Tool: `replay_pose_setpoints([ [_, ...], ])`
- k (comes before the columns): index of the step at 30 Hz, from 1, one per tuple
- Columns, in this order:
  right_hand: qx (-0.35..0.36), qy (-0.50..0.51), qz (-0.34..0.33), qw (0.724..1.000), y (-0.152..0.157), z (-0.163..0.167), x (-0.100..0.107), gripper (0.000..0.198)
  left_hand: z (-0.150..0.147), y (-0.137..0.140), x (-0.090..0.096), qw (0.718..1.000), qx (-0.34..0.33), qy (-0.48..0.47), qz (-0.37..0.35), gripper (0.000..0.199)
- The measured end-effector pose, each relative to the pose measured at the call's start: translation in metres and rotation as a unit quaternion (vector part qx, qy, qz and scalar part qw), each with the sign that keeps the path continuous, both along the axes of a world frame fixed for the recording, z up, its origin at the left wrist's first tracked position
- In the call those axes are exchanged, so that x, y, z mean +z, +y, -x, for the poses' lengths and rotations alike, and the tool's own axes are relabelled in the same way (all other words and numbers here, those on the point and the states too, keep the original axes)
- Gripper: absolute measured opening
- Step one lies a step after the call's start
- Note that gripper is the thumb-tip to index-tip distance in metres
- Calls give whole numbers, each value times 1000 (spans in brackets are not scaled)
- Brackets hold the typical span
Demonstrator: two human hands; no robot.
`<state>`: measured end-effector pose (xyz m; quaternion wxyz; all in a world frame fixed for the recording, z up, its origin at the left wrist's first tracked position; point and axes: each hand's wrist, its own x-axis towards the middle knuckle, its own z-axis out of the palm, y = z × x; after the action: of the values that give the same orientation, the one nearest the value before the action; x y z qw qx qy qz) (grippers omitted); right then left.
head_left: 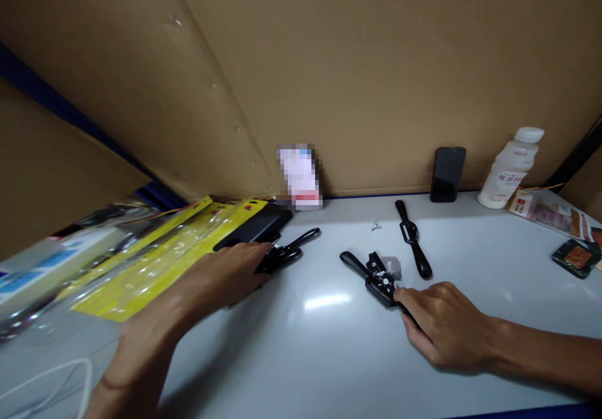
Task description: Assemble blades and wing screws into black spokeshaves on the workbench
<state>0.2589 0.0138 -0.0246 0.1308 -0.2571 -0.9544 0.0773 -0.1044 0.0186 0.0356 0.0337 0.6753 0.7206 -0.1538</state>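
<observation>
The left hand [242,262] curls around black-handled tools [285,256], beside yellow packaging [157,271]. The right hand [442,328] grips one handle of a black spokeshave [382,286]; a second spokeshave [412,232] lies just beyond. Glossy counter [305,356] stretches between the hands, its blue edge [531,410] below the right forearm [545,350].

2 forearms [540,350] angled inward, left hand [239,265] and right hand [439,326] apart, both curled in grips
</observation>
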Motion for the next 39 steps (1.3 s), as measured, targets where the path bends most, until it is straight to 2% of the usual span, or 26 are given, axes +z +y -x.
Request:
replay_pose_setpoints([
  [9, 33, -8, -18, 999, 1, 1, 1, 20, -14, 6, -6, 999, 2, 36, -40, 49],
  [13, -1, -7, -11, 1000, -1, 3, 2, 15, -19, 13, -13, 996, -10, 53, -76, 50],
  [15, -27, -10, -11, 1000, -3, 4, 2, 14, -26, 15, -15, 990, -22, 58, -123, 51],
  [18, -63, -21, -15, 998, -6, 5, 2, 15, -48, 11, -18, 970, -84, -17, -226, 40],
  [20, -83, -28, -15, 996, -8, 6, 2, 15, -70, 3, -19, 941, -177, -131, -257, 33],
  [23, -107, -36, -21, 993, -9, 7, 3, 16, -104, -10, -20, 905, -329, -157, -220, 29],
  [26, -120, -45, -22, 992, -8, 7, 4, 17, -128, -13, -19, 888, -413, -86, -184, 25],
  [31, -112, -52, -12, 992, -5, 7, 4, 18, -138, -1, -20, 890, -433, -33, -138, 21],
  [39, -83, -21, -22, 996, -4, 4, 2, 21, -139, 3, -35, 883, -430, -98, -160, 38],
])
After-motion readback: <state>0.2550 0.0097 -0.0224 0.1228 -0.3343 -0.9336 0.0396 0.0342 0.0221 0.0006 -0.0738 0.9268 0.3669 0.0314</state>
